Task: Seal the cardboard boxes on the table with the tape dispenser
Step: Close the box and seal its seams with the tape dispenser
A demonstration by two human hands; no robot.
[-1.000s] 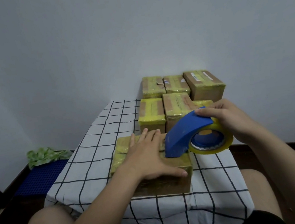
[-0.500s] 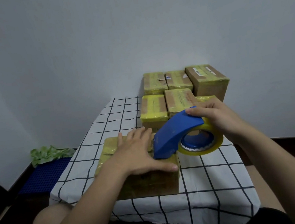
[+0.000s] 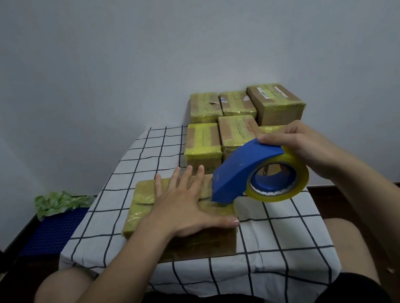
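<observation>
On checkered table: left hand flat, pinning light, stiff box; right hand grips tape dispenser by curved top.

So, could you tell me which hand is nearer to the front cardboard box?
Left. The left hand lies flat on the front cardboard box; the right hand is raised to its right, gripping the tape dispenser.

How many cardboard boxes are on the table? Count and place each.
7. One near box under the left hand; three in the back row; two in the middle row; a seventh mostly hidden behind the right hand. Others may be hidden.
</observation>
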